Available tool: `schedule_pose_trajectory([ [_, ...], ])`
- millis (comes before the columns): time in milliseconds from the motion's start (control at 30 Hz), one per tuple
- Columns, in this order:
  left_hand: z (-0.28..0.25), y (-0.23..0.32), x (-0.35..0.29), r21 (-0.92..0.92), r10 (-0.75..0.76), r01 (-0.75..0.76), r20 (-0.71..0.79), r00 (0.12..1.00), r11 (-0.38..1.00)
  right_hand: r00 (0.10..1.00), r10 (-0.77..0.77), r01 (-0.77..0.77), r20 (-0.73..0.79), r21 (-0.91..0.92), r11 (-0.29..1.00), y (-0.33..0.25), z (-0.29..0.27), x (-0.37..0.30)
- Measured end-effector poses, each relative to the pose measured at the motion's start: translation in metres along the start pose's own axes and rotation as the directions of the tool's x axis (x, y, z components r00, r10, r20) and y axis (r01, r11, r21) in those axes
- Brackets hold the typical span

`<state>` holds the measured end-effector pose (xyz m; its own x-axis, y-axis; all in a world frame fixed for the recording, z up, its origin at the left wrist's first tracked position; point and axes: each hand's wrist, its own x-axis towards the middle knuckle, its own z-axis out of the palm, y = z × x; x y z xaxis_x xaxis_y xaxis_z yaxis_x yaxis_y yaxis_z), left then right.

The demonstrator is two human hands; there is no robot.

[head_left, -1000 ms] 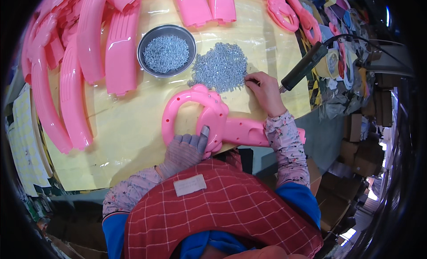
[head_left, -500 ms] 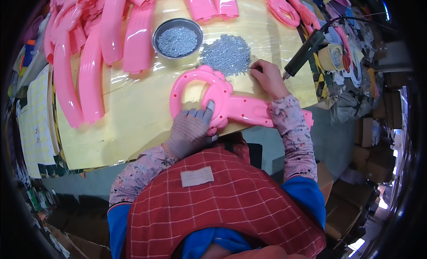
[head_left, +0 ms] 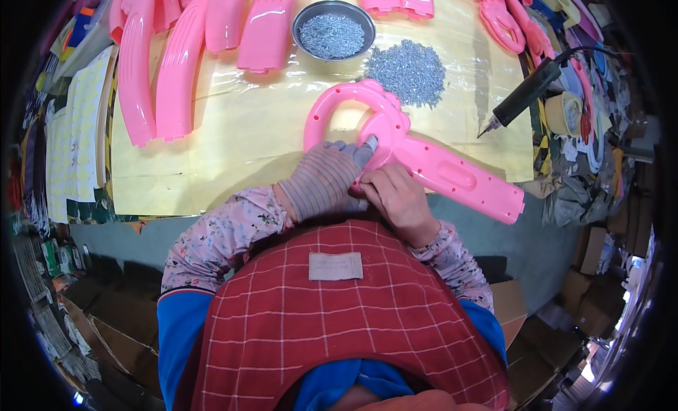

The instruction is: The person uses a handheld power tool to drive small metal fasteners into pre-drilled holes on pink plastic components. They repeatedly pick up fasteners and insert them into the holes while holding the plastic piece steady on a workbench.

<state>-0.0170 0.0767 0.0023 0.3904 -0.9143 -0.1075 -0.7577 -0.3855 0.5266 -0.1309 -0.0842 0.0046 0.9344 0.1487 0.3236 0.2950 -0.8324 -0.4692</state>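
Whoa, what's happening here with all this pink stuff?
A person's gloved left hand is holding a pink plastic piece with a ring and a long handle. Their bare right hand is at its near edge, fingers close together; whether they pinch something is too small to tell. Little metal screws lie piled beyond it, beside a metal bowl with more. Off to the right is a black tool, with no hand on it.

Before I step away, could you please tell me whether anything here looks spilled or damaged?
Only the loose heap of screws looks odd: it lies on the table beside the bowl, which holds more. It may be deliberate. I see no damage on the visible pink part.
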Motion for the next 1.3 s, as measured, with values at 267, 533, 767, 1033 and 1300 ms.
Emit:
schedule_pose_trajectory([
  [267,-0.002,-0.004,-0.001,0.002,0.043,-0.043,0.006,0.999,0.999,0.970,-0.201,0.204,-0.137,0.010,0.979,0.015,0.014,0.003],
  [533,-0.003,0.002,0.002,0.078,0.006,-0.007,0.017,1.000,0.997,0.923,-0.366,0.379,0.117,-0.119,0.918,0.024,-0.013,0.000],
  [767,0.021,0.009,0.007,0.185,-0.026,0.050,-0.130,0.991,0.981,0.770,0.624,-0.591,-0.134,0.222,0.776,0.155,-0.089,0.054],
  [1033,0.037,-0.018,-0.004,0.246,0.315,-0.268,-0.173,0.933,0.931,0.807,0.573,-0.582,-0.141,-0.026,0.813,0.212,-0.058,0.066],
  [1300,0.036,-0.020,0.022,0.288,0.528,-0.476,-0.139,0.838,0.831,0.665,0.747,-0.735,0.016,0.190,0.650,0.215,-0.065,0.088],
])
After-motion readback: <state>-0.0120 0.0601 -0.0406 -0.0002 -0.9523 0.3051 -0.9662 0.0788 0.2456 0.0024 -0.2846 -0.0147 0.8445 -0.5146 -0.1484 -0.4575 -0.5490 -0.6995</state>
